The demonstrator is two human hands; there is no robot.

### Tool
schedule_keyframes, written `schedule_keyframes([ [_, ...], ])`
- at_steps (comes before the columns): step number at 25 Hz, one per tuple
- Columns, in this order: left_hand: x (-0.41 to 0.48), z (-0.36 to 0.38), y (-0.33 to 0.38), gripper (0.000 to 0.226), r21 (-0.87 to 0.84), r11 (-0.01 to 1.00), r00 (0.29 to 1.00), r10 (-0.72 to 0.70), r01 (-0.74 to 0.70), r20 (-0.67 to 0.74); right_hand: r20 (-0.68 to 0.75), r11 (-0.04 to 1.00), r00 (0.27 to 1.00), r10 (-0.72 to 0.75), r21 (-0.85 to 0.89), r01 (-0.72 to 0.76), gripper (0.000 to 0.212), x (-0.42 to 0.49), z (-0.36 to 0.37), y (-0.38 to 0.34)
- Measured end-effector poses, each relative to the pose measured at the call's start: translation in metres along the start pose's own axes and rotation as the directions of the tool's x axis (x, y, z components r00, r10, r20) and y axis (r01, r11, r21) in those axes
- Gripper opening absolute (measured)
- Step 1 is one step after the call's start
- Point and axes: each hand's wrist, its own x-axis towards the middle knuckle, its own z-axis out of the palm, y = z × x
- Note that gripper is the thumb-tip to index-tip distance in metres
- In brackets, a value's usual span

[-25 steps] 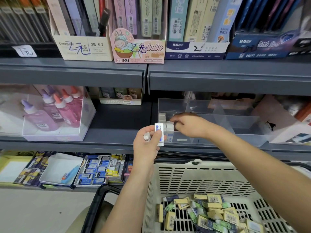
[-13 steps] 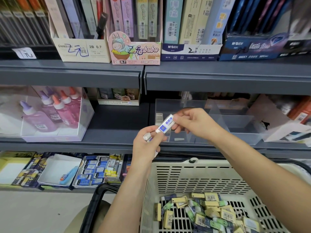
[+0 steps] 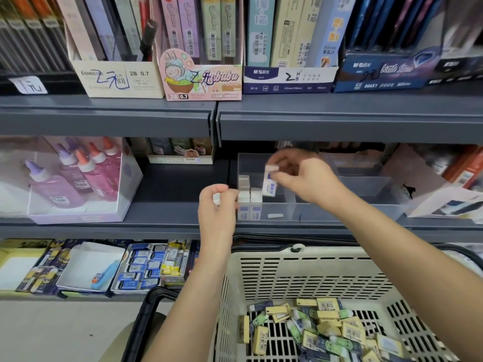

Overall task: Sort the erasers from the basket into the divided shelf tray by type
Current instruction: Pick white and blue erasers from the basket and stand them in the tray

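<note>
Cream slotted plastic forms the basket (image 3: 300, 273) nearest the camera, with black handles; its floor holds a loose heap of small block erasers (image 3: 329, 333), too many and too jumbled to count, in yellow-tan sleeves printed with barcodes, green-and-white sleeves and a few dark blue ones. Above the basket's far rim two bare forearms reach to the grey metal shelf. The left hand (image 3: 218, 205) hangs in front of the shelf edge, its grip curled together on a small white piece whose shape I cannot tell. The right hand (image 3: 304, 178) is inside the clear plastic divided tray (image 3: 366, 190), its grip pinched on one white eraser with a blue-printed sleeve (image 3: 270, 182), held upright over the tray's left compartment. At least three like erasers (image 3: 249, 202) stand upright in that compartment's left corner, two in front and one behind; the other compartments look bare. Left of the tray, a clear box holds about five pink and purple squeeze bottles (image 3: 75, 178) with cone caps. On the shelf above stand four cardboard display boxes: cream marked "2B 0.7" (image 3: 117, 78), pink reading "Labubu" (image 3: 203, 79), white-and-navy "M&G" marked "2B" (image 3: 287, 78), and dark blue "M&G" (image 3: 381, 71).
</note>
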Motion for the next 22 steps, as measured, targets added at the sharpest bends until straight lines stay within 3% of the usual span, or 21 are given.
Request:
schedule_keyframes([
  [3,0.002,-0.002,-0.006,0.01,-0.203,0.965,0.985,-0.156,0.168,0.07,0.006,0.991,0.995,0.103,-0.088,-0.102,0.019,0.02,0.005,0.003],
  [6,-0.001,0.0,-0.012,0.014,-0.12,0.973,0.977,-0.187,0.199,0.104,0.105,0.969,0.989,0.105,-0.236,-0.078,0.011,0.025,0.021,0.007],
  [8,-0.002,-0.003,-0.015,0.01,-0.06,0.986,0.986,-0.15,0.155,0.076,0.19,0.965,0.975,0.118,-0.255,-0.067,0.009,0.026,0.029,0.01],
  [11,-0.004,-0.006,-0.018,0.01,-0.003,1.0,0.998,0.029,-0.029,0.06,0.276,0.954,0.95,0.146,-0.295,-0.06,0.018,0.026,0.036,0.015],
  [13,-0.006,-0.006,-0.017,0.016,0.007,0.99,0.987,0.139,-0.14,0.079,0.281,0.952,0.95,0.136,-0.302,-0.047,0.021,0.023,0.036,0.015],
  [15,-0.007,-0.006,-0.017,0.02,0.015,0.987,0.983,0.161,-0.163,0.085,0.22,0.954,0.973,0.072,-0.301,-0.002,0.023,0.017,0.033,0.012],
  [17,-0.006,-0.006,-0.018,0.025,0.053,0.988,0.986,0.137,-0.142,0.097,0.135,0.973,0.991,-0.005,-0.229,0.036,0.02,0.007,0.03,0.004],
  [20,-0.006,-0.004,-0.019,0.03,0.123,0.983,0.982,0.114,-0.133,0.151,0.244,1.0,0.97,-0.006,0.008,0.004,0.021,-0.011,0.03,-0.011],
  [22,-0.008,-0.002,-0.018,0.035,0.14,0.98,0.976,0.116,-0.143,0.182,0.286,0.998,0.958,0.01,0.06,-0.028,0.009,-0.016,0.03,-0.013],
])
